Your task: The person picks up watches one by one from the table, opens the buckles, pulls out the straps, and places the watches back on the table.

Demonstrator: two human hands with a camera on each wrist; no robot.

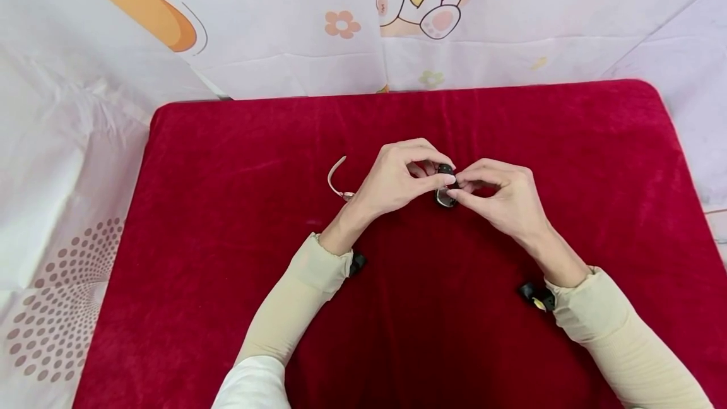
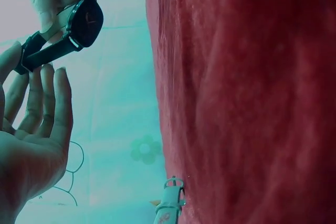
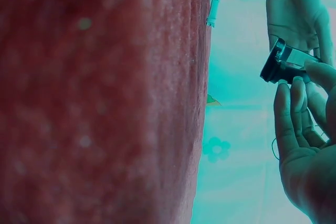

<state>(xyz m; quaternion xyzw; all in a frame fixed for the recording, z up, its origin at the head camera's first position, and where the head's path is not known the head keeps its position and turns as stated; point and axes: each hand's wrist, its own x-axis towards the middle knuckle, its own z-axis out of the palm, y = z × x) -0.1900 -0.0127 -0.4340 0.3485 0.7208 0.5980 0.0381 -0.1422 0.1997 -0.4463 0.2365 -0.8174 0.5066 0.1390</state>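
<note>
A black wristwatch (image 1: 446, 198) is held up between both hands over the middle of the table. In the left wrist view its dark dial (image 2: 88, 20) faces outward, and the strap is bent back in a loop. My left hand (image 1: 392, 177) pinches the strap at the end away from the dial. From the other side, my right hand (image 1: 505, 197) pinches the watch near its case, thumb against the strap in the right wrist view. A second watch with a pale strap (image 1: 332, 177) lies left of my left hand, partly hidden by it.
The table is covered by a red velvet cloth (image 1: 238, 163). Pale printed curtains (image 1: 295, 24) stand behind it and at the sides. A small black device sits at the left wrist (image 1: 356, 263) and another at the right wrist (image 1: 536, 296).
</note>
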